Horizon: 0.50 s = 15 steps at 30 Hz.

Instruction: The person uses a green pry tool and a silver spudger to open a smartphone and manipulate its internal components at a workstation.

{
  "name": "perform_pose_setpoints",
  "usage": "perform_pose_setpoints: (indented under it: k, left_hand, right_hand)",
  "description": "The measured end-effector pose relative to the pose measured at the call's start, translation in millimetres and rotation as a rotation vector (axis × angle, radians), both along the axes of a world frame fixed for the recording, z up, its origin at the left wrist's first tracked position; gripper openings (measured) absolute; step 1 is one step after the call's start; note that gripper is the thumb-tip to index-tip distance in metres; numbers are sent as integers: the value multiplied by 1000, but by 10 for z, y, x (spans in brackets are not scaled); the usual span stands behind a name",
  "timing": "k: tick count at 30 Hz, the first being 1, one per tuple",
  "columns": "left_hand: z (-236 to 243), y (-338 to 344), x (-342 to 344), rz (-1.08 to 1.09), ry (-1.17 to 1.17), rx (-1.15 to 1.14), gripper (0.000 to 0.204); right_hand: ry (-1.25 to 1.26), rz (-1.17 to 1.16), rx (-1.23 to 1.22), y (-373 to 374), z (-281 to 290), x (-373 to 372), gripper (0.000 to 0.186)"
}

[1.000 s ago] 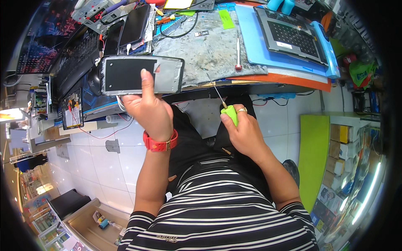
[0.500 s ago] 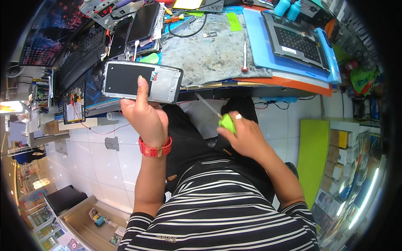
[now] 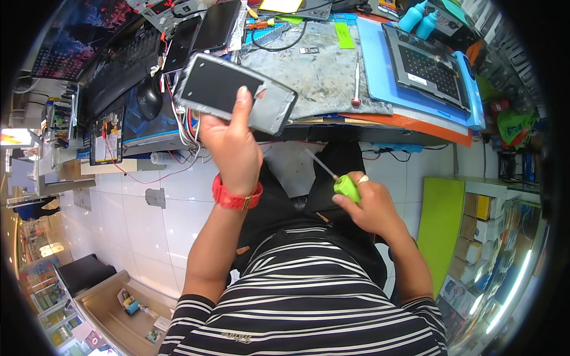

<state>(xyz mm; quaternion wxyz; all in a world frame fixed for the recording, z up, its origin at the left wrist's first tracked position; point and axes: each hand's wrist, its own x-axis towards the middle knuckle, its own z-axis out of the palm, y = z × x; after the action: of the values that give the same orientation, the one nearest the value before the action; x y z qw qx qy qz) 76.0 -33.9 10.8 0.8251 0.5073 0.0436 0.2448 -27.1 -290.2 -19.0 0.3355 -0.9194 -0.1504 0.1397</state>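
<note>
My left hand [image 3: 233,151], with a red watch strap at the wrist, grips a phone frame [image 3: 274,113] from below, thumb pressed on its face. A black sheet covers much of the frame's silver inside; it is tilted, right end lower, above the bench's front edge. My right hand [image 3: 379,207] is closed round the green handle of a tool [image 3: 346,188] with a slim metal blade. That blade points up and left over my lap, apart from the frame. Whether it is a screwdriver or a scraper I cannot tell.
Beyond the frame lies a worn grey mat [image 3: 320,77] with a slim screwdriver [image 3: 356,83]. A laptop part [image 3: 427,65] rests on a blue mat [image 3: 377,74] at right. Dark phones [image 3: 217,26], a mouse [image 3: 149,98] and cables crowd the left. An opened device [image 3: 107,136] hangs near the left edge.
The phone frame and my left hand have shifted right in view, and the frame has turned clockwise. My right hand with the tool has moved right and slightly toward me.
</note>
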Motion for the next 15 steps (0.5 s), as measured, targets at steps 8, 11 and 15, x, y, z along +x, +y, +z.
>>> perform_pose_setpoints:
  k: [8, 11, 15]
  left_hand:
    - [-160, -549, 299, -69, 16, -59, 12]
    - [-315, -564, 339, -33, 105, 43, 12]
    - [-295, -416, 369, -113, 190, 29, 16]
  right_hand:
    - [105, -486, 516, 191, -141, 2, 47]
    - [39, -398, 445, 326, -123, 94, 49]
    - [39, -321, 362, 354, -163, 95, 52]
